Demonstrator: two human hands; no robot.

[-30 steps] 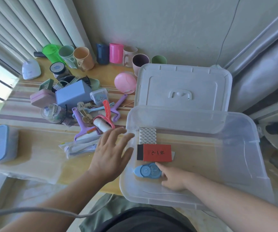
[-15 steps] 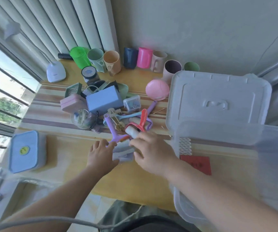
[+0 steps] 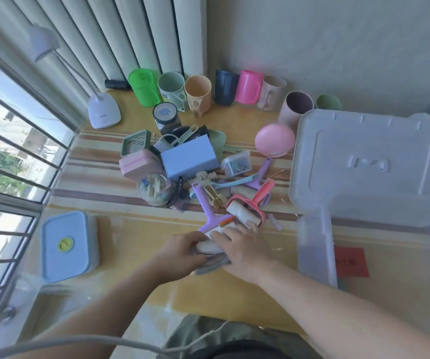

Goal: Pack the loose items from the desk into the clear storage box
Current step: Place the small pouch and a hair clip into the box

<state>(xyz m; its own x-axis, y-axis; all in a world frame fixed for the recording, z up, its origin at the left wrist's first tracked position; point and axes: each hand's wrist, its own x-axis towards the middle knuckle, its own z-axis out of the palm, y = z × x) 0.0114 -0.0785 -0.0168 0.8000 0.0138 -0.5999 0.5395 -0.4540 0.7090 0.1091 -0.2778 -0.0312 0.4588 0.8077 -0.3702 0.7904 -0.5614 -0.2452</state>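
Observation:
The clear storage box (image 3: 315, 244) stands at the right of the desk, with a red card (image 3: 351, 261) lying inside it. A heap of loose items sits at mid-desk: a blue box (image 3: 189, 159), a red lint roller (image 3: 247, 206), a purple squeegee (image 3: 206, 208) and a small clear case (image 3: 236, 164). At the heap's near edge lies a whitish plastic-wrapped packet (image 3: 208, 246). My left hand (image 3: 180, 253) and my right hand (image 3: 242, 248) both close around that packet, which they largely cover.
The box's lid (image 3: 372, 156) lies flat behind the box. A row of coloured cups (image 3: 198, 93) lines the wall. A pink ball (image 3: 274, 139), a white desk lamp (image 3: 103, 111) and a blue lidded container (image 3: 64, 246) also stand on the desk. A window is at left.
My right hand left the box and came to the heap's near edge. Both hands closed together on the packet. The view swung left.

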